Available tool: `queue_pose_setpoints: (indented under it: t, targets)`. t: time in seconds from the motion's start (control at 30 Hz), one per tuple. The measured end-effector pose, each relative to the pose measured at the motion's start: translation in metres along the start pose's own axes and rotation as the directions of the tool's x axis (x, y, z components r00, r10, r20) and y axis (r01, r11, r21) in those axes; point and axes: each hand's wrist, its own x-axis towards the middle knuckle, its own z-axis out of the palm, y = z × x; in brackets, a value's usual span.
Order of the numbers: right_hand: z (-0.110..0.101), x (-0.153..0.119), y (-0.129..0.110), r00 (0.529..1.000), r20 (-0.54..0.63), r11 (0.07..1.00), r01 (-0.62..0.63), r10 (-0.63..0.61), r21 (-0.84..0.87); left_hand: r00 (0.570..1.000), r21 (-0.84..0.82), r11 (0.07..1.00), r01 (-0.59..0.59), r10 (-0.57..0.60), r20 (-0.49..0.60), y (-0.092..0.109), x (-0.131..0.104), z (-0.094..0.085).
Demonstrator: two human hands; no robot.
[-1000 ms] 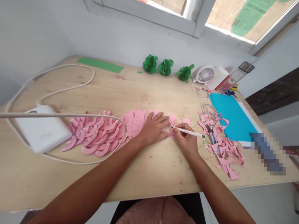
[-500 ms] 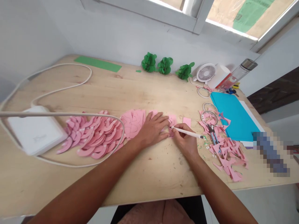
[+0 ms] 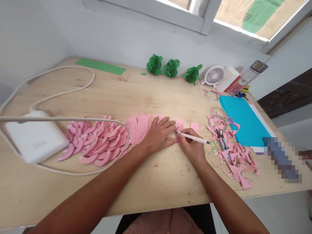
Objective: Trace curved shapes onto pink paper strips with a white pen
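Observation:
Fingers spread, my left hand (image 3: 159,132) lies flat on pink paper in the middle of the table. In my right hand (image 3: 193,147) is a white pen (image 3: 195,138) with a dark end, its tip at the pink paper piece (image 3: 179,124) between my hands. A curved dark line shows on that piece, partly covered by my fingers. Left of my left hand lie pink sheets (image 3: 138,127) with curved lines drawn on them. Beyond those is a pile of cut curved pink pieces (image 3: 103,141). A small pink rectangle (image 3: 194,126) sits just past my right hand.
Pink scraps (image 3: 240,162), pliers-like scissors (image 3: 221,139) and tape rolls (image 3: 217,123) lie to the right, beside blue sheets (image 3: 243,120). Green paper shapes (image 3: 171,68), a fan (image 3: 214,75) and a bottle (image 3: 251,76) stand at the back. A white box (image 3: 36,138) and cable (image 3: 92,81) are left.
Both hands stay in nearly the same place. The pen has shifted very slightly at the paper, and the whole view has moved a little.

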Motion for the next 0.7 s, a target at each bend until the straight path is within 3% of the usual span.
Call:
queue_pose_setpoints:
  t: [0.7]
  targets:
    - [-0.0001,0.0012,0.0033,1.000,-0.024,0.999,-0.005,0.003,-0.046,1.000,0.008,1.000,0.012,-0.013,0.011,0.0015,0.0006,-0.0016]
